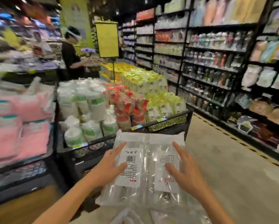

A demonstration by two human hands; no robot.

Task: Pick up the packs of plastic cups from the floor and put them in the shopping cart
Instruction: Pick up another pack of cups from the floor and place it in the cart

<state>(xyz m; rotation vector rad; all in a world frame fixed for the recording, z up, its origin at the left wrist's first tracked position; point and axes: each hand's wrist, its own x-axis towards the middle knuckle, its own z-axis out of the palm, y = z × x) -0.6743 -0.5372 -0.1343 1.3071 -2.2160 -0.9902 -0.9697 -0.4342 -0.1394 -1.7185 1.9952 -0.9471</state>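
Note:
Two clear packs of plastic cups [147, 164] with white labels are held side by side in front of me, above the floor. My left hand [110, 165] presses the left pack from its left side, fingers spread over the barcode label. My right hand [183, 168] presses the right pack from its right side, fingers spread. More clear packs [145, 216] lie below at the bottom edge of the view. No shopping cart is visible.
A low black display bin [167, 125] with stacked cup packs and yellow packages stands just ahead. Pink packages [19, 126] fill a bin at left. Dark shelving [216, 62] lines the right side past a grey aisle floor [224, 159]. A person [72, 55] stands farther back.

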